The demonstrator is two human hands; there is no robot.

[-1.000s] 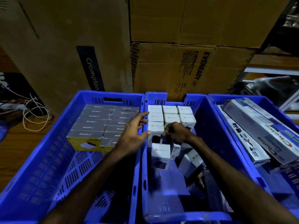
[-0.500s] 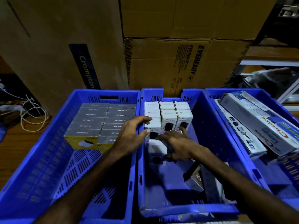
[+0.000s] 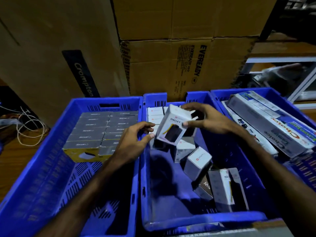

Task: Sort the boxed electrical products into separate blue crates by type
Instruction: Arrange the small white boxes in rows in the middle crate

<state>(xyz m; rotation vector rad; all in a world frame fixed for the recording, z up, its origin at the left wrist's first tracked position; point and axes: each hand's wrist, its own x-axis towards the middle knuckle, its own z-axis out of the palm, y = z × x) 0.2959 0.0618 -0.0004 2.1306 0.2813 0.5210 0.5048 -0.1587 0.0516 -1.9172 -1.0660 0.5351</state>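
Observation:
Three blue crates stand side by side. The left crate holds rows of grey flat boxes. In the middle crate white boxes are lined up at the back, and several loose white boxes lie tumbled at the right. My right hand grips a white "Halley" box, tilted, above the middle crate. My left hand hovers over the wall between the left and middle crates, its thumb and fingertips by the box's lower left corner. The right crate holds long boxes.
Big cardboard cartons are stacked right behind the crates. A coil of white cable lies on the wooden surface at far left. A metal shelf frame shows at upper right.
My right hand has lifted a white box out of the middle crate and tilted it. My left hand has left the back row and come beside that box.

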